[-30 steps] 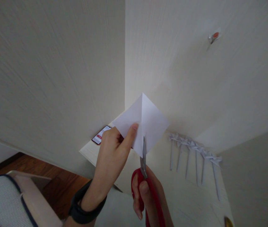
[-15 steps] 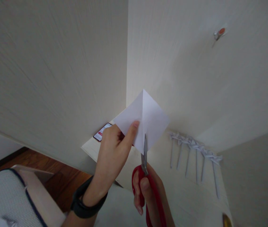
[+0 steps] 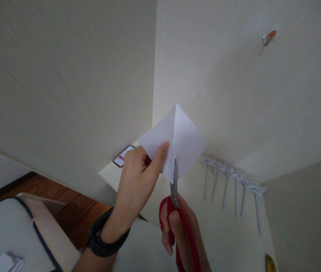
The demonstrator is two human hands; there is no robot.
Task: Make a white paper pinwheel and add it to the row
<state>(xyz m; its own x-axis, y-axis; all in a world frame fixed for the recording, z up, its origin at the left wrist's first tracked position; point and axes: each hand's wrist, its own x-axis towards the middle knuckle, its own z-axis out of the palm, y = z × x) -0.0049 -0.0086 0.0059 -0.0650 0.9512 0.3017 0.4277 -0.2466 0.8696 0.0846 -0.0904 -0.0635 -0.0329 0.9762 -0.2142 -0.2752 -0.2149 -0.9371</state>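
Note:
My left hand [image 3: 140, 172] pinches a square of white paper [image 3: 190, 141] by its left side, thumb on top. The sheet is turned corner-up and has a crease running from its top corner to its bottom corner. In my right hand [image 3: 181, 226] are scissors with red handles [image 3: 190, 241], fingers through the loops. Their metal blades [image 3: 174, 181] lie along the crease at the paper's lower corner, one blade over the sheet and the other hidden behind it. A black band [image 3: 103, 236] circles my left wrist.
A phone with a lit screen [image 3: 122, 155] lies on the white tabletop [image 3: 202, 230] behind my left hand. Several folded paper pieces with thin stems [image 3: 231, 172] lie in a row at right. A seat [image 3: 10, 226] with white paper stands lower left. Walls meet behind the table.
The view has shifted slightly, so the paper and scissors appear a little farther right and up. My grips look the same, and the blades stay at the lower corner.

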